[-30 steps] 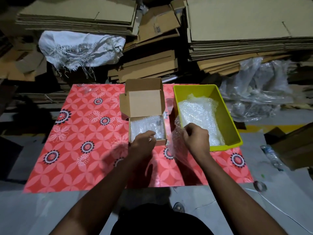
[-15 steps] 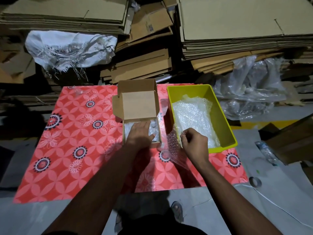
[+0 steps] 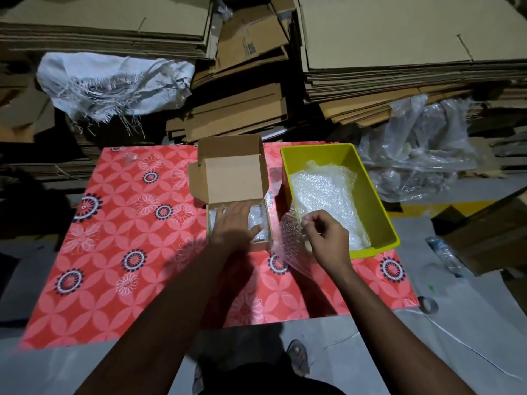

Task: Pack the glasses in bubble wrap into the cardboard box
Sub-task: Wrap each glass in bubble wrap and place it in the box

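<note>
Since 1.0 s ago left hand (image 3: 235, 223) went from curled at the cardboard box (image 3: 238, 220) rim to flat, fingers straight, on the wrapped glasses (image 3: 258, 220) inside | right hand (image 3: 328, 240) pinches loose bubble wrap (image 3: 288, 240) beside box | judged: glasses packed, top padding and lid left.

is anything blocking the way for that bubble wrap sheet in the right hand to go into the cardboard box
Yes: the left hand lies flat over the cardboard box opening, on the wrapped contents. The right hand pinches the bubble wrap sheet just right of the box; nothing else stands between.
</note>
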A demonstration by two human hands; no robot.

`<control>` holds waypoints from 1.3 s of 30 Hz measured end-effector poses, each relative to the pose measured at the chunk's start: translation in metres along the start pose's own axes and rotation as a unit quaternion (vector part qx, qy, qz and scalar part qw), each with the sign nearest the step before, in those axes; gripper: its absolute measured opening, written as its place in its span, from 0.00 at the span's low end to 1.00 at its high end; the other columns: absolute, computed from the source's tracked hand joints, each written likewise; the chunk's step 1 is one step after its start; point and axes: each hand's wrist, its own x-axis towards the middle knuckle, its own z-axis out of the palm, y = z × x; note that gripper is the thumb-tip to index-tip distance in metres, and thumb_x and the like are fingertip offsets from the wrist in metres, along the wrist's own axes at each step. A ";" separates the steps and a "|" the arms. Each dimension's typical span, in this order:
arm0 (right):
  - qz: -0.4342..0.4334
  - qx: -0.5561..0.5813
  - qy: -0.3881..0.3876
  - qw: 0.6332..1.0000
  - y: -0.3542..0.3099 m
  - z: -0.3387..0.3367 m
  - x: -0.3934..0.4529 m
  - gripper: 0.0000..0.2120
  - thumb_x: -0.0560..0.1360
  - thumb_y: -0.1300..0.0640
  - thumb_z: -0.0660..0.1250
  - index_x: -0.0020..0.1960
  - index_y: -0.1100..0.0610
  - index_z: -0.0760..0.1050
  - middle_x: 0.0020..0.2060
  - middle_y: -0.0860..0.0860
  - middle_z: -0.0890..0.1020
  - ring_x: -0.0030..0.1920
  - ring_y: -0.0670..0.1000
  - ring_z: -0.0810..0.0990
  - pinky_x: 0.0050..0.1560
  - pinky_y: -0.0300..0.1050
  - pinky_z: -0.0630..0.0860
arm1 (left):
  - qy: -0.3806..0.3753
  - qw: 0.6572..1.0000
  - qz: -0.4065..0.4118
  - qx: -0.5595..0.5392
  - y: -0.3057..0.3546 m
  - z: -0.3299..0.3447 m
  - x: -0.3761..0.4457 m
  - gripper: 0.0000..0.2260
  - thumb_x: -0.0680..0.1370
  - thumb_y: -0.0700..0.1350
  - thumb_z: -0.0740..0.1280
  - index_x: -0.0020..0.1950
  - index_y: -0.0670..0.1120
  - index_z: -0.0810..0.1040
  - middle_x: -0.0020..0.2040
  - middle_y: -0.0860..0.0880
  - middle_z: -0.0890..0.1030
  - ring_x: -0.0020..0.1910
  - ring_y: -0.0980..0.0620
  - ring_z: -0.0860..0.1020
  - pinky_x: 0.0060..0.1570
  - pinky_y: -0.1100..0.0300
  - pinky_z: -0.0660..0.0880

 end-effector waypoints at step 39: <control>0.245 0.350 -0.284 0.858 -0.074 0.105 -0.050 0.12 0.76 0.47 0.68 0.53 0.55 0.79 0.56 0.53 0.82 0.50 0.45 0.82 0.43 0.37 0.77 | 0.062 0.620 -0.220 -0.751 -0.062 -0.130 -0.125 0.14 0.82 0.35 0.57 0.65 0.43 0.75 0.56 0.39 0.80 0.49 0.43 0.78 0.47 0.49 0.75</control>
